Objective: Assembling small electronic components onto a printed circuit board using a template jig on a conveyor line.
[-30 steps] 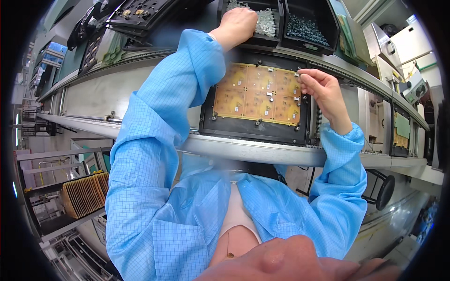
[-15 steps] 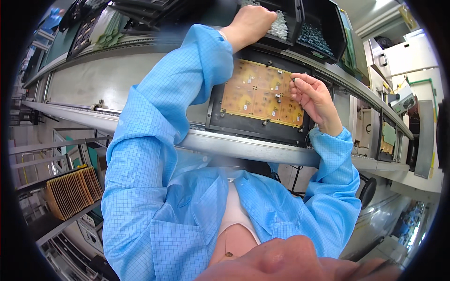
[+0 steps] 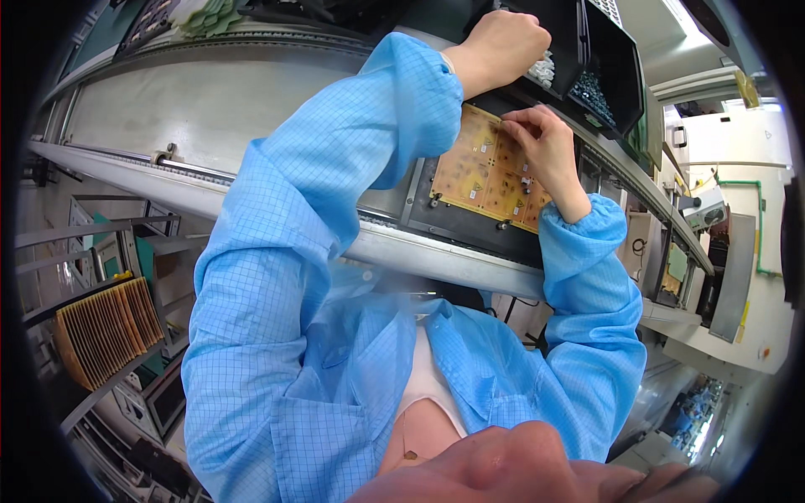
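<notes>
R hand (image 3: 542,151) is hovering pinched, contents unclear; board (image 3: 480,168) is lying under/left of it. L hand (image 3: 501,52) is hanging curled nr white bits (image 3: 543,70), contents hidden. R hand brushing low could be knocking parts (image 3: 526,181) askew.

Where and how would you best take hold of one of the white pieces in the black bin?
Probably a fingertip pinch on a piece near the top of the visible white pieces, coming from above: they are small and heaped together, and the black bin is open-topped. The left hand covers part of it; individual outlines are too small to tell.
</notes>
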Demonstrator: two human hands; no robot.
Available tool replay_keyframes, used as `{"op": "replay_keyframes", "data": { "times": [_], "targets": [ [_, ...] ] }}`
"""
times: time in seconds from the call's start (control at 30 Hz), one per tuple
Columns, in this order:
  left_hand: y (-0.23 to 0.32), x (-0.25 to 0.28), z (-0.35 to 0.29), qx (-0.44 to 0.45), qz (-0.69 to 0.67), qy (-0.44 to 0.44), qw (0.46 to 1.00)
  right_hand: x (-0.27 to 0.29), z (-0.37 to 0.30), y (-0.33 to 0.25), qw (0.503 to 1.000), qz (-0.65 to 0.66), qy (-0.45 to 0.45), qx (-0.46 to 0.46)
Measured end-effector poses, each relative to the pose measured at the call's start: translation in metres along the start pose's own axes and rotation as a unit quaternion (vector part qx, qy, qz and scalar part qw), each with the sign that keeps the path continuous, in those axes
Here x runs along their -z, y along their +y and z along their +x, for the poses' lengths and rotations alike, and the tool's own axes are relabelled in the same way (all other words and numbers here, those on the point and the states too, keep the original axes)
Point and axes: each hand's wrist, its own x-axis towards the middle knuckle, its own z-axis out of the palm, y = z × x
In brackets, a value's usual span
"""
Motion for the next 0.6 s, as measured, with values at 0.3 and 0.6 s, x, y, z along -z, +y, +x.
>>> {"op": "replay_keyframes", "data": {
  "times": [0.3, 0.6],
  "targets": [
    [-0.015, 0.053, -0.04, 0.112, -0.212, 0.035, 0.97, -0.002, 0.006, -0.003, 0.994, -0.103, 0.022, 0.037],
    [-0.016, 0.073, -0.055, 0.216, -0.411, -0.053, 0.884, -0.001, 0.004, -0.001, 0.995, -0.101, 0.017, 0.004]
  ]
}}
